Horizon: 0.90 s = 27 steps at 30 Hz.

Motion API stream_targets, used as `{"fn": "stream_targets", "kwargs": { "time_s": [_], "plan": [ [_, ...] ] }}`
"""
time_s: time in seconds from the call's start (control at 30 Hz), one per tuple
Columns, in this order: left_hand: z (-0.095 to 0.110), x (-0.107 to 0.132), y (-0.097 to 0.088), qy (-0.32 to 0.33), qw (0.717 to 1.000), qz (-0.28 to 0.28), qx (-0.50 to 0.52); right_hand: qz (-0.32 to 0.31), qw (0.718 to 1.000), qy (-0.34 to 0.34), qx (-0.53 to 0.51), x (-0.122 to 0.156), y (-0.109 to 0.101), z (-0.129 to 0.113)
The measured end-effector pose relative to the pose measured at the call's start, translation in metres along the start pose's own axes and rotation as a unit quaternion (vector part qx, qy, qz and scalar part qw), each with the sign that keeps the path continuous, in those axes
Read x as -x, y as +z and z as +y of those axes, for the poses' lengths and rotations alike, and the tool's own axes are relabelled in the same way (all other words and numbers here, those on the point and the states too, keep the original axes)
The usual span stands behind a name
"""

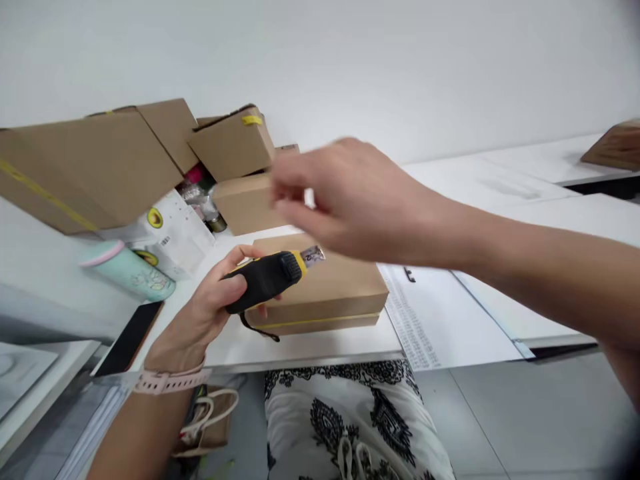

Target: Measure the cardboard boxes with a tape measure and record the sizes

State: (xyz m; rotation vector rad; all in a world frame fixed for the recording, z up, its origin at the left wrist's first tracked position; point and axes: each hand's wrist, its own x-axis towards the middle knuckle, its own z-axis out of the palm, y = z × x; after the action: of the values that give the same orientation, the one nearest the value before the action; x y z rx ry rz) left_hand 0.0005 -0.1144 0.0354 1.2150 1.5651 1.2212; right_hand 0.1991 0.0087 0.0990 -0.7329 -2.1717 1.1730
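My left hand (220, 293) is closed around a black and yellow tape measure (265, 281), held over a closed cardboard box (330, 283). A short end of its blade (313, 256) sticks out to the right, and a black wrist strap (259, 329) hangs below. My right hand (335, 193) hovers above and to the right of the blade, apart from it. Its fingers are curled in towards the thumb, slightly blurred, and nothing shows between them. The box lies flat on the white table (320, 350) with yellow tape along its front side.
Several cardboard boxes (235, 143) stand stacked at the back left. Near them are a white avocado-print box (183, 233), a mint tumbler (127, 270) and a dark phone-like slab (130, 337). Printed sheets (425, 320) lie right of the box. A bag (215, 420) sits below.
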Motion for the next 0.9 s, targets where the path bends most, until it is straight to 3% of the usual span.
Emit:
{"fn": "stream_targets", "kwargs": {
  "time_s": [0.07,0.13,0.23,0.33,0.43,0.5,0.67,0.8,0.9],
  "plan": [
    [-0.002,-0.003,-0.005,0.012,0.997,-0.06,0.045,-0.002,0.999,-0.017,0.036,0.002,-0.013,0.009],
    [-0.002,-0.008,-0.006,0.01,0.994,-0.082,0.066,-0.04,0.999,0.008,0.035,0.006,-0.021,0.029],
    [-0.002,-0.016,-0.001,-0.017,0.996,-0.073,0.057,-0.105,0.993,0.044,-0.018,0.014,-0.014,0.057],
    [0.0,-0.023,0.003,-0.042,0.994,-0.077,0.062,-0.114,0.991,0.057,-0.045,0.02,0.001,0.069],
    [0.002,-0.027,-0.005,-0.045,0.995,-0.052,0.076,-0.121,0.991,0.043,-0.039,0.022,0.001,0.075],
    [0.004,-0.03,-0.018,-0.04,0.996,-0.024,0.08,-0.106,0.993,0.03,-0.047,0.025,-0.012,0.084],
    [-0.002,-0.042,-0.059,-0.062,0.995,0.034,0.069,0.013,0.996,0.068,-0.064,0.038,-0.047,0.127],
    [-0.019,-0.049,-0.076,-0.098,0.992,0.059,0.057,0.021,0.993,0.088,-0.076,0.047,-0.044,0.156],
    [-0.029,-0.052,-0.081,-0.113,0.99,0.053,0.061,0.033,0.996,0.064,-0.057,0.051,-0.034,0.164]
  ]
}}
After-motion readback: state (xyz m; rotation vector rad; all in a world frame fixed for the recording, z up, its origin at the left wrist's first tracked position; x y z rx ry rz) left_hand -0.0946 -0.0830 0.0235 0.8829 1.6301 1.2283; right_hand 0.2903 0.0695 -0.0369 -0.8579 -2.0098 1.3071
